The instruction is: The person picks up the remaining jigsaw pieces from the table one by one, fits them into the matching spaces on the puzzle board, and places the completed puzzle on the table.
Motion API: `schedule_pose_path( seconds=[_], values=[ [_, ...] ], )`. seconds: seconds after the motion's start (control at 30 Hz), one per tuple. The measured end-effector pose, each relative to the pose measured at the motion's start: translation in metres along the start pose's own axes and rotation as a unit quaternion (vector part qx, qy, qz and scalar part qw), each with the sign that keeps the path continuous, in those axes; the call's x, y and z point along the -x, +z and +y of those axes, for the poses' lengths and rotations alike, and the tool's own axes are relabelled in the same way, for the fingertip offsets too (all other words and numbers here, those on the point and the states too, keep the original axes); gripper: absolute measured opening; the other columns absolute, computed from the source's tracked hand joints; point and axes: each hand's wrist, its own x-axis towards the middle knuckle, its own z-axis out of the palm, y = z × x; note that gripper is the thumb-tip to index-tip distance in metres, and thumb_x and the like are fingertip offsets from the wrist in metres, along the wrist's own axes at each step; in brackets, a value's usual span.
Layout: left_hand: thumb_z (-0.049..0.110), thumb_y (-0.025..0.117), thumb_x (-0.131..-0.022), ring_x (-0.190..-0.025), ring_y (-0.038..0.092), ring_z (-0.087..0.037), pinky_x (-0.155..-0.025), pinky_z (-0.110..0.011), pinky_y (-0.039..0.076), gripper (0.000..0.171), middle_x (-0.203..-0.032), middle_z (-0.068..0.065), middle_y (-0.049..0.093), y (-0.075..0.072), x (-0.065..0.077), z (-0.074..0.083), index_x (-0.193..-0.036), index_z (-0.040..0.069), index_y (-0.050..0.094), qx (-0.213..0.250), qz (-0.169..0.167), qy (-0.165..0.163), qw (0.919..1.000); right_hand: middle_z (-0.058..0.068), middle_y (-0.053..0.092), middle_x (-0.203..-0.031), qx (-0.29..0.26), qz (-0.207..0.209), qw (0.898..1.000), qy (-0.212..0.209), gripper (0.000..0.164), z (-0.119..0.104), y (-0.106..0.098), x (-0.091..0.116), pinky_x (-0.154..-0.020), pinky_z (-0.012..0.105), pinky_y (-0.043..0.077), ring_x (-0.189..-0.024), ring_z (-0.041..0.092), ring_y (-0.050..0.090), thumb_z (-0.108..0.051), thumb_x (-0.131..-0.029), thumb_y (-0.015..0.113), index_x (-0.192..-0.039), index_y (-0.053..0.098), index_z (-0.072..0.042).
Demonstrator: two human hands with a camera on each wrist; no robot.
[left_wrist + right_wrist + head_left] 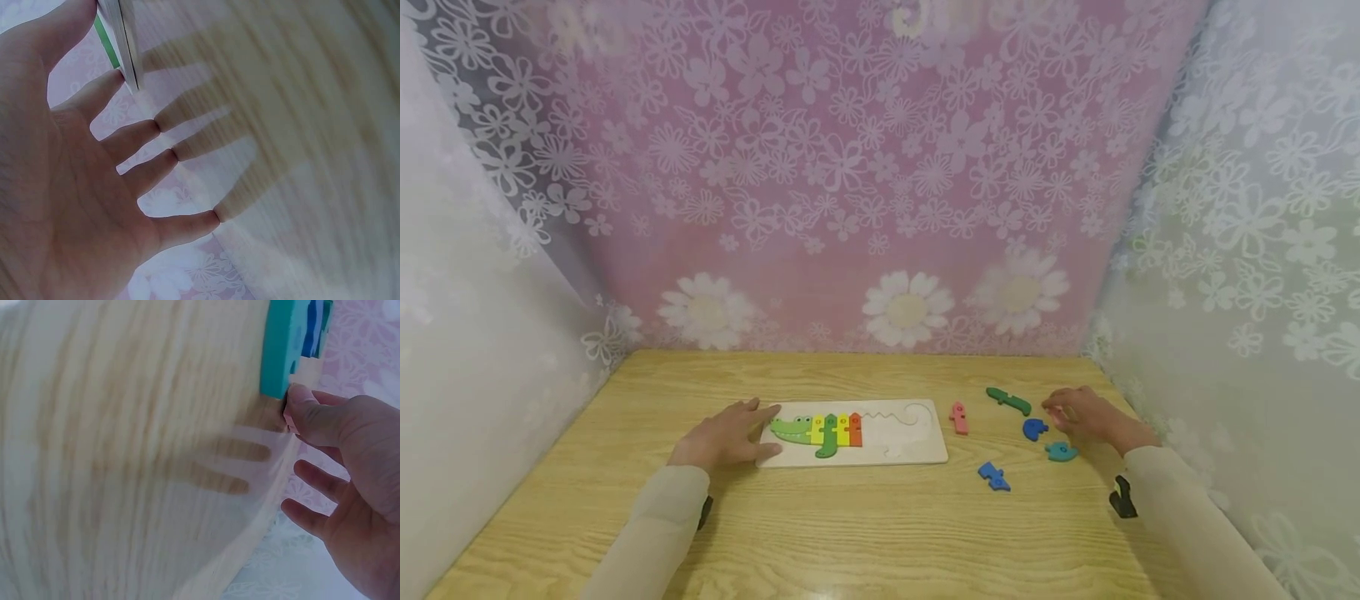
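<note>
Left hand [722, 437] sat at the left end of the wooden puzzle board [917, 437], fingers spread, thumb and index against that end near its two corners, other fingertips touching the table [850, 533]. Its forearm angled in from lower left. Right hand [1090, 417] was well off the board's right end, forearm in from lower right, thumb and index pinching a small pink piece [1055, 414]; two other fingers stood apart from the pinch. Held piece was partly hidden by the fingers, just beside the teal piece [1061, 452] and dark blue piece [1034, 429]. Board lay flat, crocodile head [792, 429] and colored strips seated in its left half, right half bare.
</note>
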Motion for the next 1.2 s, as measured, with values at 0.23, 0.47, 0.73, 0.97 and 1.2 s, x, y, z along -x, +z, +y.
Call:
schedule_pose_path(
  seconds=[0.23, 0.47, 0.73, 0.97, 1.2],
  values=[
    [0.062, 0.064, -0.095, -0.152, 0.027, -0.056, -0.111, -0.08, 0.031, 0.084, -0.167, -0.027, 0.029, -0.003, -0.001, 0.002, -0.161, 0.018, 0.038, -0.002, -0.002, -0.001, 1.0, 0.025, 0.072, -0.105, 0.01, 0.054, 0.998, -0.004, 0.026, 0.006, -0.002, -0.004, -0.081, 0.061, 0.054, -0.087, 0.04, 0.066, 0.003, -0.087, 0.071, -0.112, 0.073, 0.008],
    [0.062, 0.064, -0.094, -0.152, 0.026, -0.056, -0.111, -0.081, 0.031, 0.084, -0.167, -0.027, 0.029, -0.004, 0.0, 0.003, -0.161, 0.019, 0.038, -0.001, -0.004, -0.006, 1.0, 0.021, 0.073, -0.101, 0.016, 0.091, 0.995, -0.036, 0.028, -0.003, -0.004, -0.019, -0.08, 0.062, 0.051, -0.085, 0.036, 0.067, 0.001, -0.085, 0.077, -0.112, 0.074, 0.006],
    [0.062, 0.065, -0.094, -0.151, 0.028, -0.056, -0.109, -0.081, 0.032, 0.084, -0.166, -0.027, 0.03, -0.002, 0.0, 0.002, -0.161, 0.018, 0.039, -0.004, -0.003, -0.003, 1.0, 0.029, 0.068, -0.119, 0.0, 0.06, 0.998, -0.006, 0.037, -0.043, -0.013, -0.041, -0.096, 0.07, 0.046, -0.108, 0.049, 0.063, -0.004, -0.088, 0.077, -0.123, 0.071, 0.005],
    [0.064, 0.065, -0.093, -0.151, 0.027, -0.056, -0.109, -0.082, 0.032, 0.085, -0.167, -0.027, 0.03, 0.0, -0.001, 0.0, -0.161, 0.019, 0.039, -0.001, -0.003, -0.004, 1.0, 0.029, 0.066, -0.127, -0.002, 0.047, 0.999, 0.005, 0.039, -0.073, -0.011, -0.062, -0.095, 0.071, 0.048, -0.116, 0.051, 0.06, -0.01, -0.089, 0.078, -0.127, 0.071, -0.001],
    [0.063, 0.065, -0.093, -0.151, 0.027, -0.056, -0.108, -0.082, 0.032, 0.084, -0.167, -0.027, 0.03, 0.0, 0.001, 0.001, -0.16, 0.019, 0.04, 0.001, -0.001, -0.003, 1.0, 0.027, 0.066, -0.129, -0.018, 0.024, 1.0, 0.002, 0.037, -0.1, -0.011, -0.08, -0.105, 0.07, 0.044, -0.121, 0.048, 0.06, -0.011, -0.093, 0.076, -0.128, 0.071, -0.001]
  ],
)
